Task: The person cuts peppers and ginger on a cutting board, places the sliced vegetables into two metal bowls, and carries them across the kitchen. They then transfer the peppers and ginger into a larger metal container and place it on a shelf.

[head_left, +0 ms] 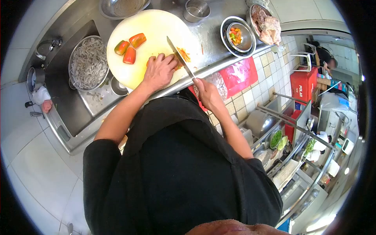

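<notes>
A round white cutting board [164,24] lies on the steel counter. My right hand [207,93] is closed round the handle of a kitchen knife [181,58], its blade angled across the board beside my left fingertips. My left hand [159,72] presses down on the board with curled fingers; a bit of orange-red pepper shows at its edges, mostly hidden under it. Thin orange pepper strips [184,55] lie just past the blade. Toward the board's left rest three red-and-green pepper pieces [129,56], apart from both hands.
Left, in the sink, stands a colander of pale shrimp-like strips [88,62]. Steel bowls with chopped peppers [235,36] and a bowl of raw meat [270,29] sit at right. Beyond the counter edge are a red plastic bag [239,78], metal shelving [309,133] and another person [327,56].
</notes>
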